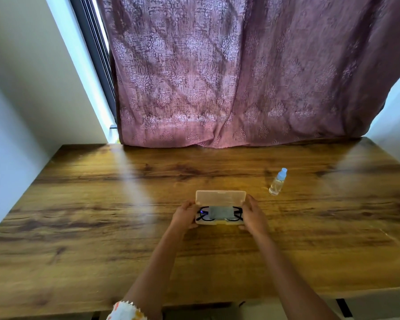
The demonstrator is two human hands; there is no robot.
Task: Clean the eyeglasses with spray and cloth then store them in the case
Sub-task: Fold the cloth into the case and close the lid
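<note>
Spray bottle (278,181) stands upright, right of and beyond the open case (219,207), apart from it. Table (102,192) bare leftward. Eyeglasses (233,214) and cloth (218,212) lie inside the case. Left hand (184,217) and right hand (254,214) clasp the case ends.

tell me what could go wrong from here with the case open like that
The grey cloth lies over the eyeglasses in the open case; shutting the lid might pinch it or press the frame. The spray bottle stands behind the right hand, so a backward reach could tip it.
</note>
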